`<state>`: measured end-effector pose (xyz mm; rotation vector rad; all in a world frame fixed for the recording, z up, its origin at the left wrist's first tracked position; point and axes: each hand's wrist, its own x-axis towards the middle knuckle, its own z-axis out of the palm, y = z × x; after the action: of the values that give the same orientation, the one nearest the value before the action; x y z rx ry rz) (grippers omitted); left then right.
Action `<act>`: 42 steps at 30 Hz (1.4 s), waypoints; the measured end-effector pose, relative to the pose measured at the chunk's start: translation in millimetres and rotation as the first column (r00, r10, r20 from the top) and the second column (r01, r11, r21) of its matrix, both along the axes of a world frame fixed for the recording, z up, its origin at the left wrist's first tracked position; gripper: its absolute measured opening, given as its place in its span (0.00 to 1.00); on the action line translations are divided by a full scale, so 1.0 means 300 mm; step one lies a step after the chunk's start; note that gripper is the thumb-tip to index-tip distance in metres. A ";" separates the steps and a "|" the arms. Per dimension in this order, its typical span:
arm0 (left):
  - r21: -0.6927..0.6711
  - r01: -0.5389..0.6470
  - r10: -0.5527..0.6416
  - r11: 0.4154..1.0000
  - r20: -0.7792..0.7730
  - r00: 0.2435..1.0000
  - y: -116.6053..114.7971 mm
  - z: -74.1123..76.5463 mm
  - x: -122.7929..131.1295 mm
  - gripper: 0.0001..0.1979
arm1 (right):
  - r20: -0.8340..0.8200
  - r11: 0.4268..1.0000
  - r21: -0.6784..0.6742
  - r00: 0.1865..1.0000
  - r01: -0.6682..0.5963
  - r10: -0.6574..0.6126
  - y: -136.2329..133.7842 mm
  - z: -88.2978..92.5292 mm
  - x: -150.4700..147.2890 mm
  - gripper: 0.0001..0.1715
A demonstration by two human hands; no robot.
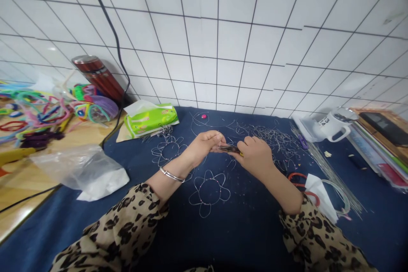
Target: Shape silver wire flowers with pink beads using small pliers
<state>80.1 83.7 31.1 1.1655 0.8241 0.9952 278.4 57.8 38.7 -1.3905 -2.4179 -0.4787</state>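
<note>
My left hand (208, 146) has thumb and fingers pinched together on a thin wire (220, 143). My right hand (256, 155) is wrapped around the pliers (228, 148), whose tips point left and meet my left fingertips; I cannot tell whether their jaws are closed on the wire. Both hands are above the blue cloth (248, 229), in the middle. On the near side lies a wire flower (209, 204) with a beaded ring and loops; another flower (162, 151) lies left, partly behind my left arm. Right and far is a tangled wire pile (274, 138); a pink bead (204, 116) sits far, near the wall (234, 66).
</note>
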 end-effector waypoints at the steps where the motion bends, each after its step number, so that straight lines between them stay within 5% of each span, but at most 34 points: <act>1: 0.002 0.003 -0.003 1.000 -0.003 1.000 0.000 0.000 0.000 0.11 | -0.004 1.000 -0.024 1.000 0.004 -0.004 0.002 -0.003 0.001 0.24; 19: 0.030 -0.029 0.028 0.999 0.033 0.999 -0.013 -0.013 0.023 0.10 | 0.015 0.999 -0.016 0.999 -0.030 0.031 0.002 -0.003 0.013 0.23; 25: -0.011 -0.017 0.018 1.000 0.101 0.995 -0.005 -0.019 0.014 0.11 | 0.035 0.990 -0.029 0.990 -0.136 0.137 -0.031 -0.010 -0.030 0.24; 33: 0.009 -0.077 0.074 0.997 0.170 0.983 0.001 -0.005 0.013 0.12 | -0.061 0.995 0.028 0.994 0.096 -0.094 0.000 -0.002 0.006 0.28; 42: -0.078 -0.072 0.087 0.994 0.214 0.973 -0.013 -0.005 0.024 0.14 | -0.043 0.994 0.088 0.997 0.069 -0.065 0.005 -0.020 -0.001 0.26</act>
<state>87.4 80.0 29.7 0.9506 0.7287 1.1299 278.1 59.2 32.8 -1.4329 -2.2944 -0.5631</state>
